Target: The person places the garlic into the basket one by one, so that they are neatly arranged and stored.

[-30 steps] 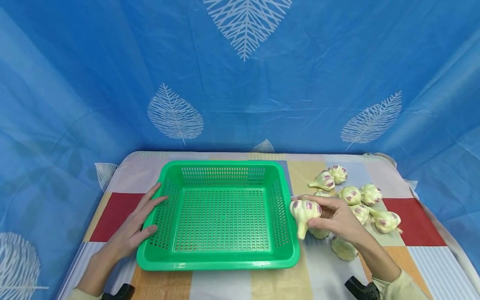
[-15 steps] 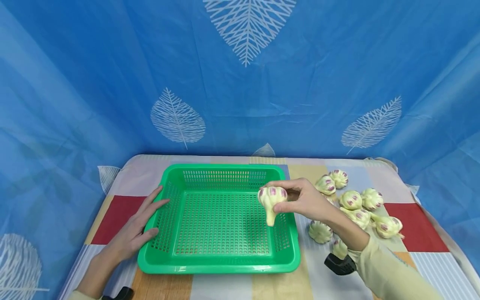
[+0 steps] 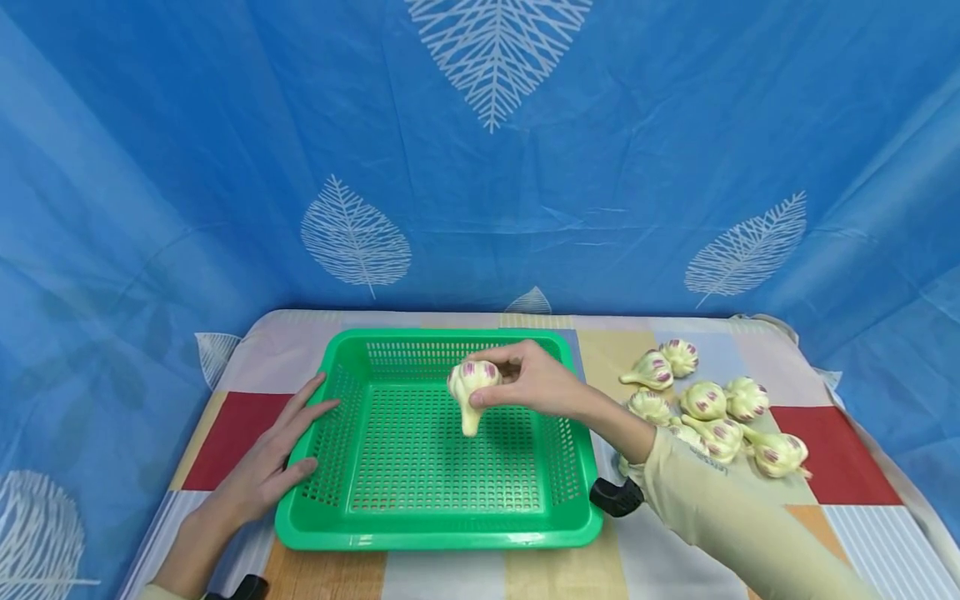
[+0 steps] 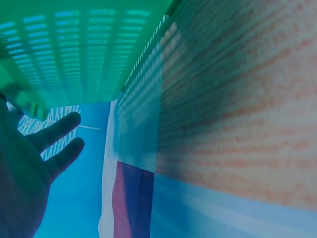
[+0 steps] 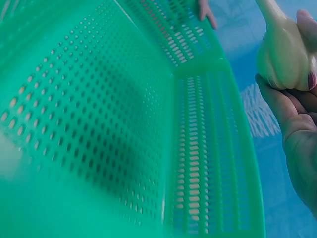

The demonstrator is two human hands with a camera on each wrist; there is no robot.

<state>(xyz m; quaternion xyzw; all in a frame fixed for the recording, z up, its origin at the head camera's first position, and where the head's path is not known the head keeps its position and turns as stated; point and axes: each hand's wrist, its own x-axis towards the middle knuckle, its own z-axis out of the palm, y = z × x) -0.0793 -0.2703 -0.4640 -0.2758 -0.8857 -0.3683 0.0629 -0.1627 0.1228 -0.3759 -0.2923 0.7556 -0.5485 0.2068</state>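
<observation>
My right hand (image 3: pixel 528 379) holds a garlic bulb (image 3: pixel 472 385) between thumb and fingers, above the green plastic basket (image 3: pixel 442 540). The bulb is pale with purple patches, and its stem points down toward the basket's perforated floor. In the right wrist view the same garlic bulb (image 5: pixel 285 54) shows in the grip of my right hand (image 5: pixel 302 124). At the basket's left rim rests my left hand (image 3: pixel 262 454), its fingers extended over the edge. The left wrist view shows my left hand (image 4: pixel 29 158) beside the basket wall (image 4: pixel 74 54), fingers spread.
Several more garlic bulbs (image 3: pixel 703 402) lie in a loose group on the table to the right, some partly hidden by the right sleeve (image 3: pixel 727 492). A patchwork tablecloth (image 3: pixel 442 575) covers the table. Behind it hangs a blue curtain (image 3: pixel 600 167) with white leaf prints.
My right hand has carried the garlic bulb leftward from beside the basket's right rim to over its middle. My left hand stays at the left rim.
</observation>
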